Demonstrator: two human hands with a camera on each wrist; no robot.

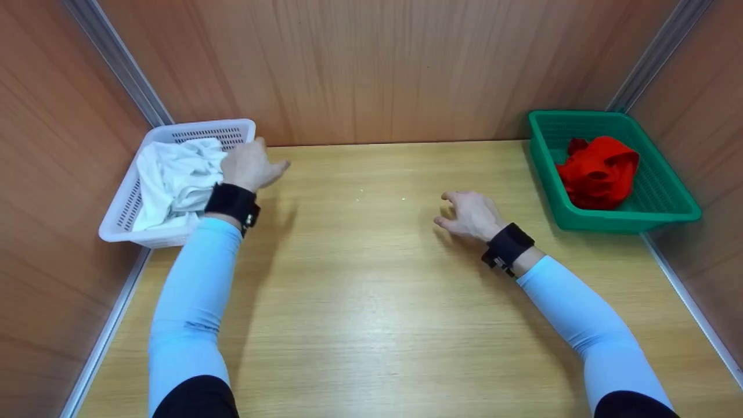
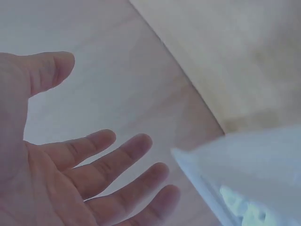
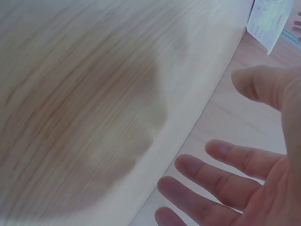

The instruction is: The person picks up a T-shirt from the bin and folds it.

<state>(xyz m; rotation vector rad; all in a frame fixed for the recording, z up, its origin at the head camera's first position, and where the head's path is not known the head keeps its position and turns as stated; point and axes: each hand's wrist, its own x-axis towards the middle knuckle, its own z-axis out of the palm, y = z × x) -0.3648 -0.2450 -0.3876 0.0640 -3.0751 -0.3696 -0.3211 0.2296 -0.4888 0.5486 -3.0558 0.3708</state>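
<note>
In the head view my left hand [image 1: 249, 165] is above the right side of a white plastic basket [image 1: 116, 223] that holds crumpled white cloth [image 1: 174, 180]. Its fingers are spread and hold nothing, as the left wrist view shows with the palm and the basket's corner [image 2: 197, 165]. My right hand [image 1: 471, 216] hovers over the table, left of a green plastic basket [image 1: 627, 219]. Relaxed, slightly bent fingers [image 3: 221, 181] with nothing between them appear in the right wrist view. Bright red cloth [image 1: 601, 174] lies bunched inside the green basket.
Wood-grain panels [image 1: 360, 69] enclose the table [image 1: 371, 278] at the back and both sides. The white basket stands in the back left corner, the green one in the back right. A few tiny pale specks lie mid-table.
</note>
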